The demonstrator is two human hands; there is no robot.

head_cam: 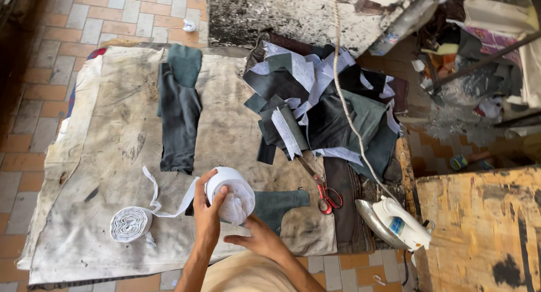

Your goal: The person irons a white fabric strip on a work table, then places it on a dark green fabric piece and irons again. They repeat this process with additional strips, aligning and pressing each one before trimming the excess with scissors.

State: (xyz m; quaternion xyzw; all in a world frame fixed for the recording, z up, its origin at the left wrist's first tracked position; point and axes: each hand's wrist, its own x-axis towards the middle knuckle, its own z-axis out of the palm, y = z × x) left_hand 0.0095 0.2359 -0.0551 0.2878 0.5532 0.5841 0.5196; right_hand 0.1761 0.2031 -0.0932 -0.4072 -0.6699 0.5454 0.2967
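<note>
1. Step in hand, as judged: handling a roll of white fabric tape (pixel 231 193), probably winding or unwinding it. The left hand (pixel 207 210) grips the roll, fingers curled over its top and front face, thumb behind.
2. The right hand (pixel 260 239) lies just below and beside the roll, fingers loosely spread and open, holding nothing. Contact with the roll cannot be confirmed.
3. The held roll is lifted slightly above a stained off-white canvas work cloth (pixel 112 117) that is spread on a tiled floor.
4. Appearance: the roll is thick, cylindrical, tightly wound at the rim; the inner turns look loose and puffed out at the face.
5. A free white strip (pixel 169 204) runs from the held roll leftward to a second, smaller white tape coil (pixel 129 223) lying flat on the cloth.
6. The next move likely calls for keeping the strip flat and under even tension while the free hand guides the turns.
7. Nearby: red-handled scissors (pixel 322 190), a white electric iron (pixel 394 223), a dark grey cut garment piece (pixel 179 117), and a heap of grey and dark green fabric offcuts (pixel 321 109).
</note>
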